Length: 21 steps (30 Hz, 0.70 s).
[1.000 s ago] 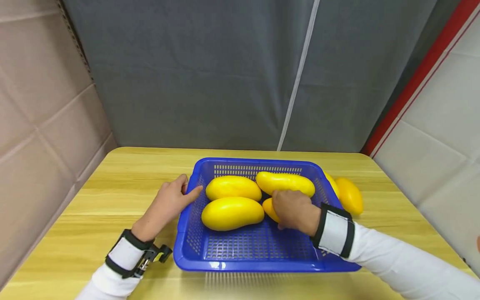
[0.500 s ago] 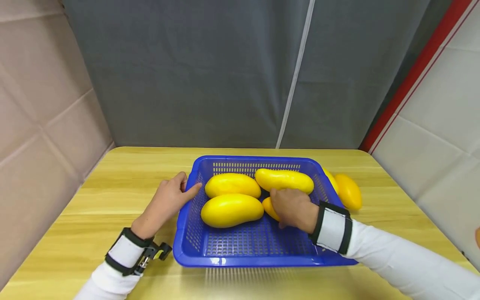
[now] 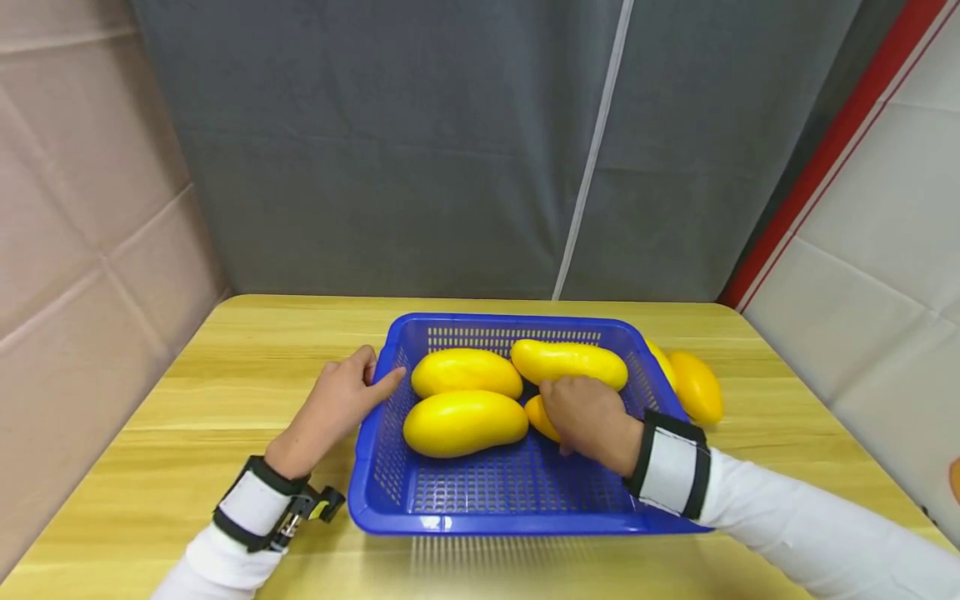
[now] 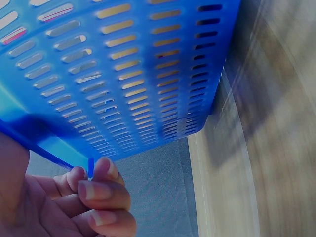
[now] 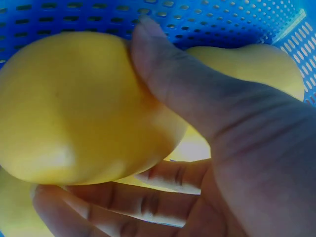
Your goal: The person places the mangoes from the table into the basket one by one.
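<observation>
A blue plastic basket with slotted walls sits on the table. My left hand grips its left rim, thumb over the top and fingers curled beneath the lip, as the left wrist view shows. Inside the basket, my right hand holds a yellow mango, thumb on one side and fingers on the other; from the head the hand hides most of that fruit. Two mangoes lie to its left, one behind and one nearer. Another long mango lies just behind my right hand.
Outside the basket's right wall, an orange-yellow mango and a partly hidden yellow one lie on the wooden table. A grey curtain stands behind, with pale panels to either side.
</observation>
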Each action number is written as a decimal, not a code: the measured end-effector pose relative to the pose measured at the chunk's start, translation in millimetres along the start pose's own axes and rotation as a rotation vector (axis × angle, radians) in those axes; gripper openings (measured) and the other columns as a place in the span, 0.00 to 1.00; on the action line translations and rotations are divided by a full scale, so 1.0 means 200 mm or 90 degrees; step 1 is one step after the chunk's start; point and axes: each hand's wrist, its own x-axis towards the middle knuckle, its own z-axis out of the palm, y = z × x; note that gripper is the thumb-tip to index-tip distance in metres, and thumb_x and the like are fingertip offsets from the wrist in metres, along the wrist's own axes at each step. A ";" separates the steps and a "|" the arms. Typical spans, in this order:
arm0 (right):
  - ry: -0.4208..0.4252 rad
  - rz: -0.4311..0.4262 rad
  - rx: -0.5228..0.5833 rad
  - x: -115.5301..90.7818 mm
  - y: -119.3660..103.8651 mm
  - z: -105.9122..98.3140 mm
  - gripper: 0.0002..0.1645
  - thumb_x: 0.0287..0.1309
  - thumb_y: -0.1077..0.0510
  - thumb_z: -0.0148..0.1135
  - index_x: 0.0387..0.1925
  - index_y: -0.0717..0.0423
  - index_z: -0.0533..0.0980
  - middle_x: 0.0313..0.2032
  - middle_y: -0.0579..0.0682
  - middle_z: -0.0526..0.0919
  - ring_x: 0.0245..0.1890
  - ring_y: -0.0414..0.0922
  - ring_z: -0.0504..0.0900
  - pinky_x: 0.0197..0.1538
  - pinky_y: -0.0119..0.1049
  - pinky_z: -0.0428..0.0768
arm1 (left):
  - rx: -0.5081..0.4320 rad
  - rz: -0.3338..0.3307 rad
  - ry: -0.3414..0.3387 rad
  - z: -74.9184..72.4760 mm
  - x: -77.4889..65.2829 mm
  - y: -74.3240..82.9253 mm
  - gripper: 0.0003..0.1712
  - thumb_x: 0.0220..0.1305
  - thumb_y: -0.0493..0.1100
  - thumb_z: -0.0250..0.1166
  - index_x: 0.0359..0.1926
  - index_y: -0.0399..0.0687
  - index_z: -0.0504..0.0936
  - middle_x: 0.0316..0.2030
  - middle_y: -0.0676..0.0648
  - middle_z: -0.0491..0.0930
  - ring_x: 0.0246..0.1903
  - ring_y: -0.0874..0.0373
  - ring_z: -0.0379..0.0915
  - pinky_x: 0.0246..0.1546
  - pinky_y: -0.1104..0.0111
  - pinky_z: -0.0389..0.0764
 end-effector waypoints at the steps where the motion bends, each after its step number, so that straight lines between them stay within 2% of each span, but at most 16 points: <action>1: 0.002 -0.005 -0.007 0.00 0.00 0.00 0.35 0.15 0.50 0.81 0.26 0.59 0.68 0.17 0.52 0.73 0.16 0.50 0.74 0.15 0.41 0.75 | -0.001 -0.001 -0.001 0.00 0.00 0.00 0.24 0.61 0.61 0.55 0.30 0.44 0.66 0.18 0.48 0.65 0.15 0.58 0.65 0.15 0.71 0.63; 7: 0.014 -0.036 -0.056 0.00 0.01 0.00 0.37 0.21 0.47 0.79 0.29 0.58 0.65 0.17 0.51 0.71 0.14 0.48 0.73 0.13 0.38 0.74 | 0.001 -0.001 0.001 -0.01 0.00 0.00 0.25 0.61 0.62 0.55 0.30 0.44 0.66 0.18 0.48 0.65 0.15 0.59 0.65 0.15 0.71 0.63; 11: -0.001 -0.038 -0.042 -0.01 0.02 -0.03 0.34 0.23 0.50 0.79 0.29 0.58 0.65 0.19 0.51 0.72 0.16 0.49 0.73 0.14 0.38 0.74 | 0.008 -0.001 0.004 -0.01 0.00 0.00 0.24 0.61 0.62 0.55 0.30 0.44 0.65 0.18 0.49 0.64 0.16 0.58 0.64 0.15 0.71 0.62; 15: -0.037 -0.017 0.007 -0.03 0.04 -0.06 0.33 0.26 0.53 0.78 0.31 0.58 0.66 0.23 0.52 0.73 0.19 0.51 0.74 0.15 0.41 0.75 | 0.011 -0.006 0.002 -0.01 0.00 0.00 0.25 0.61 0.62 0.55 0.30 0.44 0.65 0.18 0.49 0.64 0.16 0.58 0.64 0.15 0.71 0.62; 21: -0.121 0.007 0.044 -0.06 0.11 -0.17 0.34 0.38 0.46 0.73 0.43 0.57 0.68 0.30 0.54 0.75 0.26 0.52 0.76 0.24 0.46 0.77 | 0.006 -0.013 -0.004 0.00 0.00 0.01 0.24 0.61 0.62 0.55 0.30 0.44 0.65 0.18 0.48 0.65 0.15 0.58 0.65 0.15 0.71 0.61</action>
